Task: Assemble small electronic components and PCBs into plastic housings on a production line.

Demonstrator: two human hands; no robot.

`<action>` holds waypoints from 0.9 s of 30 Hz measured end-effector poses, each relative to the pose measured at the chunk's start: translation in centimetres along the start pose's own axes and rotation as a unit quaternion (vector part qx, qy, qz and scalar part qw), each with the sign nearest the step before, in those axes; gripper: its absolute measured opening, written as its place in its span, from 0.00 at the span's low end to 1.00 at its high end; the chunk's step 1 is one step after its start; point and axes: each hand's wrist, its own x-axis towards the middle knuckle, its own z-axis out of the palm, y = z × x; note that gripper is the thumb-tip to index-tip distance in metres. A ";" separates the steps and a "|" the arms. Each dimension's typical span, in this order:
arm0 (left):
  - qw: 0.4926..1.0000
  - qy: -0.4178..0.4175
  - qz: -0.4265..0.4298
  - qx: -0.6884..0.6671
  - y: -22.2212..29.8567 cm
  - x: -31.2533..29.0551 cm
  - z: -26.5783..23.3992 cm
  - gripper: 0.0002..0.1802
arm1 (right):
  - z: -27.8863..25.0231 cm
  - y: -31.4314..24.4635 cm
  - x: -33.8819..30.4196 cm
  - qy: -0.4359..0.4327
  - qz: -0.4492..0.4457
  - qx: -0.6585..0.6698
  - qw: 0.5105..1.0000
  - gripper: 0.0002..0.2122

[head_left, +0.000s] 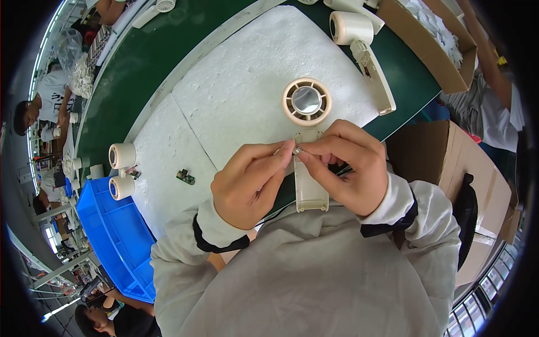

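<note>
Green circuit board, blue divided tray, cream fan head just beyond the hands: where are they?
Green circuit board (185, 177), head view: its middle.
Blue divided tray (133, 241), head view: bare inside surface.
Cream fan head (306, 101), head view: silvery central disc.

The person's bare left hand (247, 182) and bare right hand (356, 168) meet near the centre, thumbs and index fingers pinching, other fingers curled. The forearms, in loose light-grey fabric sleeves (432, 219) with black bands (387, 227), reach inward from near left and right.
</note>
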 end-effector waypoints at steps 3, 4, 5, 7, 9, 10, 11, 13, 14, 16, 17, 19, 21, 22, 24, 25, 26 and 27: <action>0.997 0.034 0.023 0.072 0.5 0.1 0.4 0.20 | 0.6 -0.6 -0.3 0.020 0.048 0.028 0.998 0.05; 0.996 0.035 0.022 0.073 0.6 0.1 0.6 0.20 | 0.7 -0.8 -0.3 0.029 0.070 0.042 0.996 0.05; 0.994 0.044 0.032 0.090 0.7 0.1 0.9 0.21 | 0.9 -0.9 -0.3 0.027 0.068 0.043 0.996 0.05; 0.989 0.061 0.053 0.126 0.9 0.2 1.2 0.22 | 1.2 -1.1 -0.3 0.051 0.096 0.056 0.992 0.05; 0.985 0.063 0.071 0.142 0.7 0.5 1.3 0.22 | 1.2 -1.2 -0.1 0.064 0.106 0.064 0.990 0.04; 0.982 0.062 0.088 0.157 0.4 0.8 1.2 0.21 | 0.9 -1.3 0.1 0.062 0.104 0.063 0.991 0.04; 0.977 0.061 0.107 0.172 0.3 1.1 1.2 0.21 | 0.6 -1.5 0.3 0.060 0.101 0.063 0.991 0.04; 0.988 0.034 0.074 0.130 0.8 1.3 0.2 0.23 | 0.1 -1.4 0.5 0.063 0.093 0.063 0.992 0.04; 0.995 0.010 0.040 0.088 1.3 1.1 -0.7 0.25 | 0.1 -1.5 0.5 0.053 0.084 0.066 0.993 0.04; 0.998 -0.016 0.017 0.054 2.0 0.9 -1.2 0.27 | 0.1 -1.3 0.4 0.038 0.068 0.072 0.994 0.04; 0.994 -0.026 -0.067 -0.085 2.3 1.0 -0.7 0.29 | 0.1 -0.9 0.4 0.046 0.058 0.075 0.994 0.04; 0.907 -0.048 -0.228 -0.350 2.5 1.2 0.0 0.34 | 0.2 -0.1 0.3 0.038 0.028 0.075 0.996 0.05; 0.895 -0.086 -0.248 -0.360 2.6 1.8 -0.5 0.35 | 0.1 0.3 0.4 0.043 0.005 0.075 0.996 0.05; 0.876 -0.120 -0.277 -0.376 2.6 2.0 -0.8 0.36 | -0.1 0.4 0.4 0.055 -0.024 0.066 0.996 0.05; 0.859 -0.155 -0.303 -0.384 2.4 2.7 -1.5 0.37 | -0.3 0.6 0.5 0.077 -0.080 0.048 0.993 0.06; 0.857 -0.127 -0.306 -0.395 1.8 3.3 -2.4 0.34 | -0.4 0.6 0.6 0.082 -0.086 0.050 0.992 0.06; 0.853 -0.102 -0.309 -0.408 1.3 4.2 -3.3 0.31 | -0.7 0.6 0.7 0.078 -0.103 0.039 0.991 0.06; 0.843 -0.098 -0.352 -0.395 0.9 5.2 -4.5 0.29 | -1.0 0.6 0.8 0.075 -0.120 0.028 0.990 0.06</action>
